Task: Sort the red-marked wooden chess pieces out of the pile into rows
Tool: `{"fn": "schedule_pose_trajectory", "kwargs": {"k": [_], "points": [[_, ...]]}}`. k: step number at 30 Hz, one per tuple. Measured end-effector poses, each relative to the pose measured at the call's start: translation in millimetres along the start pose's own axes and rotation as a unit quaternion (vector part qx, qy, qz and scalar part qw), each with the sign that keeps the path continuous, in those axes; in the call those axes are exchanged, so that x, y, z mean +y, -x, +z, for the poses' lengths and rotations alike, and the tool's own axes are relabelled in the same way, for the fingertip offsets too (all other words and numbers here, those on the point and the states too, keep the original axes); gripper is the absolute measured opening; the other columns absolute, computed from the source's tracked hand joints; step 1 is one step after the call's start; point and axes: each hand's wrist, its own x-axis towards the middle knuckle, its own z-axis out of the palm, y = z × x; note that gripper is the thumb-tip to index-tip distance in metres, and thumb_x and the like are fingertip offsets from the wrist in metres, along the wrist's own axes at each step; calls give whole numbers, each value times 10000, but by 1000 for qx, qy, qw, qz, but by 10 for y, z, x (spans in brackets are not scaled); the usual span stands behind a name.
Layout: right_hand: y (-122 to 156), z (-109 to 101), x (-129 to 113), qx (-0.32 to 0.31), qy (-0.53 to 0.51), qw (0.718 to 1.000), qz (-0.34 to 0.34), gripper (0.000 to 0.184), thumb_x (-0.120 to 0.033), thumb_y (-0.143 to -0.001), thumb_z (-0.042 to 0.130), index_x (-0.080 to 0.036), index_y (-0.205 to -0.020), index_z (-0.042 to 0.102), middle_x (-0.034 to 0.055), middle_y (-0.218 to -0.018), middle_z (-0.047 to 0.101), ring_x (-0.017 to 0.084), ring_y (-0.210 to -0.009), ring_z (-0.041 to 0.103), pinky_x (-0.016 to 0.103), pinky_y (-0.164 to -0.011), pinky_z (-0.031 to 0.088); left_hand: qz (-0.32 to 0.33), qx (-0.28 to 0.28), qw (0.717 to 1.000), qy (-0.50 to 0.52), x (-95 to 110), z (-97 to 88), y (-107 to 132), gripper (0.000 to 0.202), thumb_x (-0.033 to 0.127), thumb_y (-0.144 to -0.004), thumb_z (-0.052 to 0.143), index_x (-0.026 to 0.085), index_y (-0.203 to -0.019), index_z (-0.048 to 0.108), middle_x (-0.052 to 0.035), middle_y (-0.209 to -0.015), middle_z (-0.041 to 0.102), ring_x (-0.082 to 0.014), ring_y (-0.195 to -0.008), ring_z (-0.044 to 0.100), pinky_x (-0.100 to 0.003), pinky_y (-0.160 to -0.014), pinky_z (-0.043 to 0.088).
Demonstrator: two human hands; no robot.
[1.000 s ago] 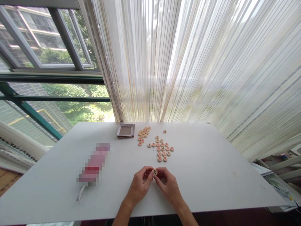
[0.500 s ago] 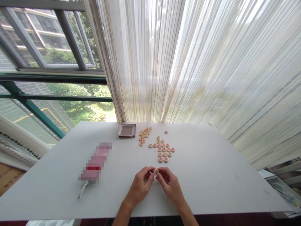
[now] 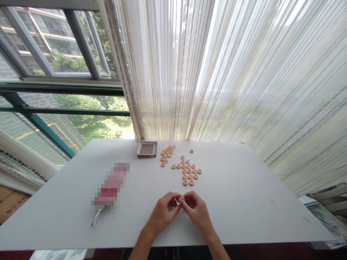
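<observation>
Between my fingertips, close to the front of the white table (image 3: 244, 202), is a round wooden Chinese chess piece (image 3: 181, 199). My left hand (image 3: 164, 210) pinches it from the left, and my right hand (image 3: 197, 209) pinches it from the right, its thumb partly covering the face. Just beyond my hands several face-up chess pieces (image 3: 189, 171) with red or dark characters lie in short rows. Farther back on the left is a cluster of mostly plain-faced pieces (image 3: 167, 151), with a few red-marked ones at its near side.
A shallow open box (image 3: 146, 149) sits at the table's back edge. One lone chess piece (image 3: 191, 151) lies behind the rows. On the left is a blurred pink object (image 3: 111, 186) with a pale strap. A sheer curtain (image 3: 230, 72) hangs behind the table.
The piece in my fingers has turned, so its dark character is now mostly covered. My thumbs have come closer together over it. The pieces on the table lie as before.
</observation>
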Motion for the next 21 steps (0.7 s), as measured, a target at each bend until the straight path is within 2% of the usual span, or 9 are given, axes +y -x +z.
{"fn": "schedule_pose_trajectory", "kwargs": {"k": [8, 15, 21], "points": [[14, 10, -8, 17, 22, 1000, 7, 250, -434, -835, 667, -189, -827, 617, 37, -740, 681, 197, -695, 665, 276, -627, 507, -9, -2, 1000, -9, 3, 4, -5, 178, 289, -858, 623, 207, -1014, 648, -31, -891, 685, -152, -742, 615, -258, -712, 515], [15, 17, -70, 16, 7, 1000, 11, 274, -456, -879, 599, -189, -822, 624, 42, -738, 683, 194, -678, 662, 281, -641, 513, -16, -7, 1000, -14, 0, 4, 6, 187, 294, -848, 633, 201, -1010, 640, -33, -869, 685, -156, -747, 620, -254, -707, 515], [13, 26, -96, 11, -28, 1000, 4, 243, -436, -894, 577, -200, -931, 622, 61, -862, 697, 200, -728, 668, 311, -693, 553, -27, -3, 1000, 11, 2, 14, -4, 245, 290, -871, 596, 214, -1104, 604, -34, -878, 706, -163, -756, 648, -269, -738, 531]]}}
